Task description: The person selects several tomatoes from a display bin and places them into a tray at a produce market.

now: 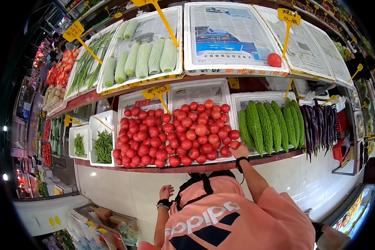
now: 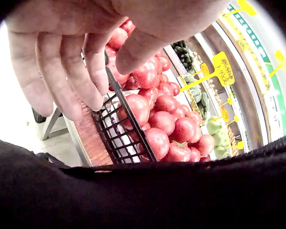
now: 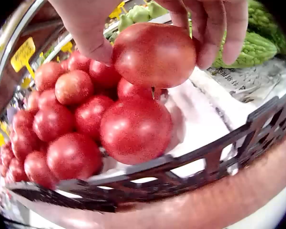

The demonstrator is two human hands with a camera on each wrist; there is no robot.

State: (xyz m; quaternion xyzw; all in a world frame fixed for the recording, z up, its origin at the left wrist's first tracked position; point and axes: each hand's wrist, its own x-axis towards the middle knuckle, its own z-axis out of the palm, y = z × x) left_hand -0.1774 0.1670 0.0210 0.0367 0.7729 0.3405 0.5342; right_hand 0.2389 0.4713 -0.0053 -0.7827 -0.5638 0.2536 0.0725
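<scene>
My right hand grips a tomato between thumb and fingers, at the right end of the tomato pile. Below it in the right wrist view, another large tomato lies by the black basket rim. The left hand hangs in front of the display with nothing in it. In the left wrist view its fingers droop loosely, overlapping the black crate edge and the tomatoes behind.
Bitter melons and eggplants lie right of the tomatoes. Green peppers fill a white box on the left. On the upper shelf, a single tomato sits on newspaper near luffas. Yellow price signs stick up between trays.
</scene>
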